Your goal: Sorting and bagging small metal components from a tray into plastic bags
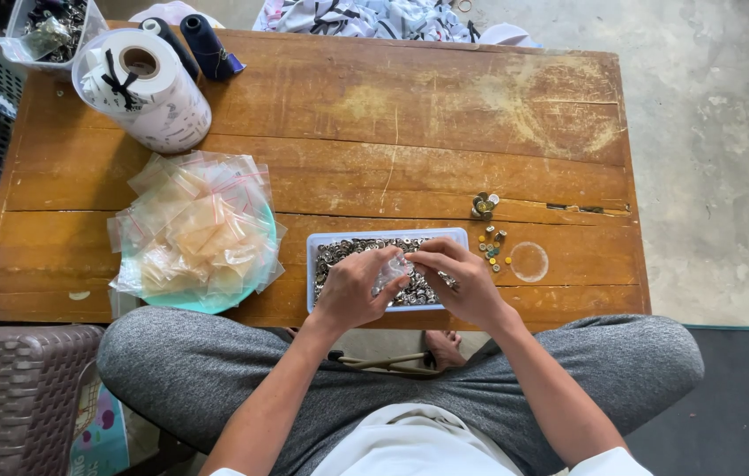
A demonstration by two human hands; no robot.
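Observation:
Both hands meet over a shallow white tray (387, 235) filled with several small metal buttons at the near edge of a worn wooden table (445, 115). My left hand (352, 286) and my right hand (462, 278) pinch a small clear plastic bag (394, 269) between them, just above the buttons. Whether the bag holds anything is too small to tell.
A pile of clear zip bags (193, 225) lies on a teal plate (198, 302) at the left. Loose buttons (484, 205) and small coloured pieces (492, 247) sit right of the tray, next to a clear round lid (529, 262). A white roll (149, 88) and dark thread cones (211, 44) stand far left.

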